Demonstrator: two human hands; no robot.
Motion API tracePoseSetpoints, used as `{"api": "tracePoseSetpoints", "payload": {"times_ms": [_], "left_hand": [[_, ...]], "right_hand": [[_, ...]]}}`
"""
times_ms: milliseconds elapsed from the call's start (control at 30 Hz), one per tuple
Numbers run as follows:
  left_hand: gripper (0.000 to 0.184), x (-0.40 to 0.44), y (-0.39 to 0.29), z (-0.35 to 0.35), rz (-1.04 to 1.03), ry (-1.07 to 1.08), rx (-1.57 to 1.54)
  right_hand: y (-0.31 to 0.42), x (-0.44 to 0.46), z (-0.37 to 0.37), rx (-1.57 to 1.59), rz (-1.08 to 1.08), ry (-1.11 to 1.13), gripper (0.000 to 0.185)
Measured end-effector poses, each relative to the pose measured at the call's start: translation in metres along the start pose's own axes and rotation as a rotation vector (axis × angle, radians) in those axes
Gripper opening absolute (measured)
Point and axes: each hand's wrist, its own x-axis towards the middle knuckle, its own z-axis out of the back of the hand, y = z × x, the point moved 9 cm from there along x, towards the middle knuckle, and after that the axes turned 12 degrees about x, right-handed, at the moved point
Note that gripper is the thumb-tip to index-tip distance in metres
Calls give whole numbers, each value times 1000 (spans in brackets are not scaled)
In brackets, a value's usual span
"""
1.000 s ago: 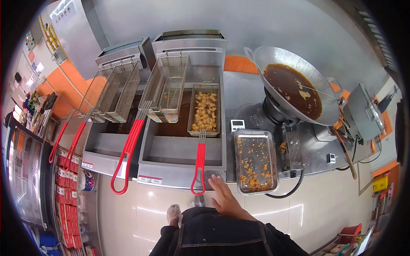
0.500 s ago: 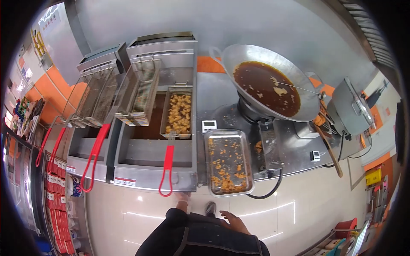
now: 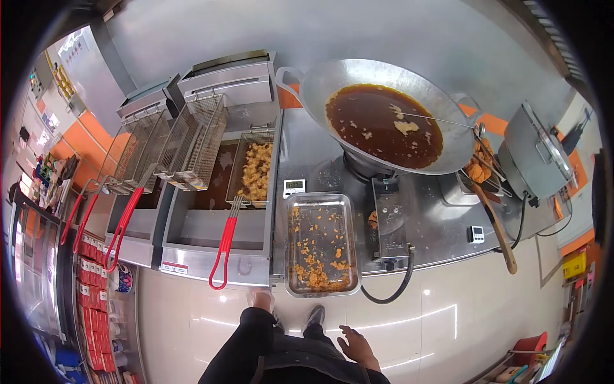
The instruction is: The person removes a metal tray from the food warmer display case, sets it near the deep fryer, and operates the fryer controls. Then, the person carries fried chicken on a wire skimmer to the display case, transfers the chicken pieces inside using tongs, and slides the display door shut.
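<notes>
My left hand (image 3: 261,297), in what looks like a clear plastic glove, is at the front edge of the deep fryer (image 3: 246,265); its fingers are hard to make out. My right hand (image 3: 357,345) hangs low over the floor, holding nothing, its fingers apart. A wire fryer basket (image 3: 240,163) with a red handle (image 3: 224,253) sits in the fryer, full of golden fried pieces (image 3: 257,171). To its right, a metal tray (image 3: 292,246) bears loose fried crumbs (image 3: 320,275). Behind stands a large wok (image 3: 384,72) of dark brown oil (image 3: 377,128) with pale bits floating.
Raised empty baskets (image 3: 198,144) hang over the fryers at left. White timers (image 3: 294,186) stand on the counter. At right are a wooden-handled tool (image 3: 499,237), a container of fried food (image 3: 478,171) and a big lidded pot (image 3: 531,150). A black hose (image 3: 403,281) loops off the counter edge.
The view has shifted, so the fryers, tray and wok sit further left. My left hand stays by the fryer edge; my right hand remains low with fingers apart.
</notes>
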Motion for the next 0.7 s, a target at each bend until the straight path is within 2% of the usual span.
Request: {"api": "tracePoseSetpoints", "payload": {"times_ms": [167,267,300,367,400,467,567,700], "left_hand": [[38,20,7,-5,10,-2,-32],[43,39,10,-21,-158,175,401],[39,36,8,-17,-132,170,403],[33,-8,-15,47,-87,157,411],[32,-7,-13,54,-56,69,388],[30,-5,-10,52,-7,-104,335],[31,34,-17,-4,-115,-100,449],[37,29,-19,5,-113,-32,340]], "right_hand": [[-30,-1,-12,-81,-56,66,51],[-39,-4,-11,-101,-96,56,52],[-39,-5,-11,-109,-102,53,52],[-36,-9,-11,-120,-120,38,53],[-34,-11,-13,-125,-108,32,51],[-31,-16,-17,-137,-97,13,49],[-32,-26,-27,-151,-103,0,48],[-42,-39,-44,-180,-114,-26,47]]}}
